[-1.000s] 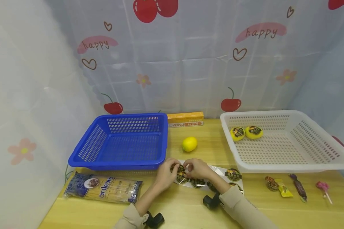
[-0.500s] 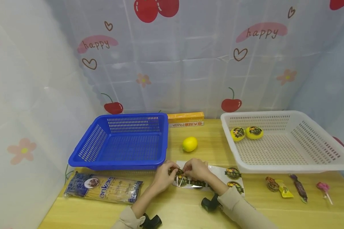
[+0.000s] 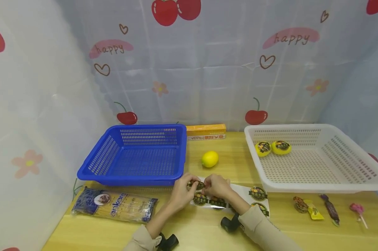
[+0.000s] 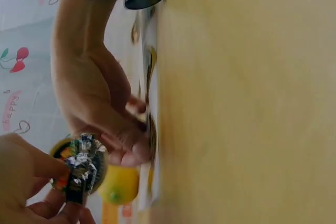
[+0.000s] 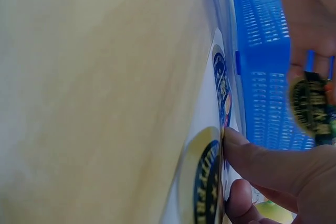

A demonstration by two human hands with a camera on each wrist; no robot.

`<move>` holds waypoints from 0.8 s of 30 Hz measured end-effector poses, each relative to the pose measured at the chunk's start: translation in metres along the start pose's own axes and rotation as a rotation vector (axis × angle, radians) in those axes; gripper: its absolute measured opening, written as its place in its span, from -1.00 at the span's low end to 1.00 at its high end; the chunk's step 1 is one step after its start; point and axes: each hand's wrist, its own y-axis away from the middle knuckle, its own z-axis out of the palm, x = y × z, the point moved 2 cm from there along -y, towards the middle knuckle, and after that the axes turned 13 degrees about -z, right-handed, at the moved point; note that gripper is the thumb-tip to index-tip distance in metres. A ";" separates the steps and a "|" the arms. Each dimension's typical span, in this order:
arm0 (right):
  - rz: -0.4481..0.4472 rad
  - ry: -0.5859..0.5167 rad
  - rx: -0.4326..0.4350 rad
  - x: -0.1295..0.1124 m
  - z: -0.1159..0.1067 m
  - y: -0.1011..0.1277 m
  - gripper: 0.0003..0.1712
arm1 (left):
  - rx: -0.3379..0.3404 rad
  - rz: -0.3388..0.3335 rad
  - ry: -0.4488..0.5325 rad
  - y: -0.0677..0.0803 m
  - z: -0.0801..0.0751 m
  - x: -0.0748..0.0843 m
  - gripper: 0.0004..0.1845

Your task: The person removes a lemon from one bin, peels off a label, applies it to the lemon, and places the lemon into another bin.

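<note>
A person's two hands meet over a sheet of round stickers (image 3: 236, 197) lying near the front edge of a wooden worktop (image 3: 207, 230), about midway along it. The left hand (image 3: 182, 192) pinches a single round sticker (image 4: 80, 163), dark with a yellow rim, between thumb and fingertips, lifted just above the sheet. The right hand (image 3: 217, 185) presses its fingertips (image 5: 257, 161) down on the sheet beside the remaining stickers; its fingers look bent, though the wrist view is too close to tell exactly how they lie. Just behind the hands, a blue basket (image 3: 138, 157) sits toward the left side of the worktop and a white basket (image 3: 314, 160) toward the right, the white one holding two yellow round items (image 3: 272, 147) in its back left corner. A lemon (image 3: 209, 159) lies between the baskets, and an orange box (image 3: 206, 132) rests along the back edge. A packet of pasta (image 3: 115, 205) lies at the front left, and several wrapped sweets (image 3: 328, 211) lie at the front right.
</note>
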 end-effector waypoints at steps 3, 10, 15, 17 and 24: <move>-0.012 -0.009 0.011 0.001 0.001 0.000 -0.72 | -0.007 0.015 -0.023 0.000 0.003 0.001 -0.86; -0.167 -0.087 0.013 0.011 -0.007 0.008 -0.91 | -0.065 -0.161 0.047 -0.005 0.006 0.001 -0.87; -0.184 -0.151 0.082 0.025 -0.022 0.012 -0.83 | -0.090 -0.297 0.087 -0.011 0.010 -0.002 -0.85; -0.173 -0.169 0.149 0.030 -0.028 0.012 -0.83 | -0.082 -0.308 0.102 -0.014 0.011 -0.002 -0.84; 0.001 -0.301 0.431 0.044 -0.048 0.002 -0.66 | -0.048 -0.341 0.183 -0.026 0.019 0.002 -0.84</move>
